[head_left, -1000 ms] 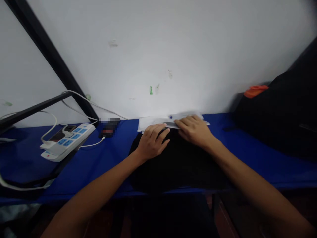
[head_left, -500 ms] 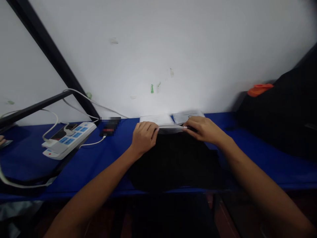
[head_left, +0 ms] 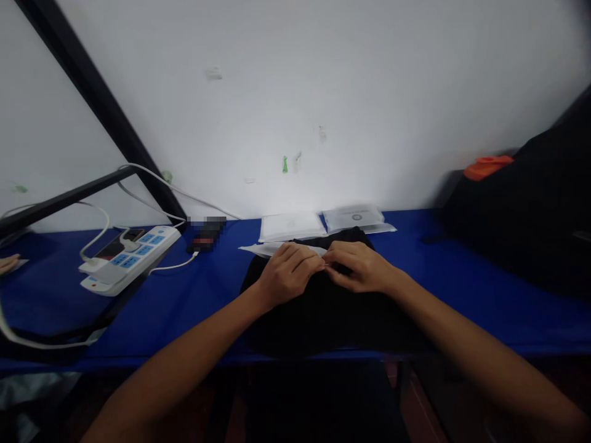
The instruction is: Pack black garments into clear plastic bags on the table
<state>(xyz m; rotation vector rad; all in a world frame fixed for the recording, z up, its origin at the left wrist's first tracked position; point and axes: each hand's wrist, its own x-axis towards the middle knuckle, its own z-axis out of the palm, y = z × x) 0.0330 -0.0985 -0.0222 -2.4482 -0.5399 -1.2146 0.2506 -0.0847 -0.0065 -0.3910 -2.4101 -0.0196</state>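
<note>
The left hand [head_left: 289, 274] is placed on a black folded cloth [head_left: 330, 317], and its curled fingers [head_left: 302, 261] are closed on a thin white sheet [head_left: 272, 248]; this sheet is lying across the upper edge of the cloth; the right hand [head_left: 360, 266] is held just beside the left, with its fingers [head_left: 339, 261] bent inward and nearly closed; whether something is gripped by them cannot be told; the black folded cloth is lying on a blue table top [head_left: 466, 289], near its front edge; two flat white packets [head_left: 292, 227] are placed behind it; a white power strip with blue sockets [head_left: 129, 258] is seen at the left; a black bag with an orange part [head_left: 517, 209] is lying at the right; another person's hand [head_left: 7, 263] is seen at the far left edge.
</note>
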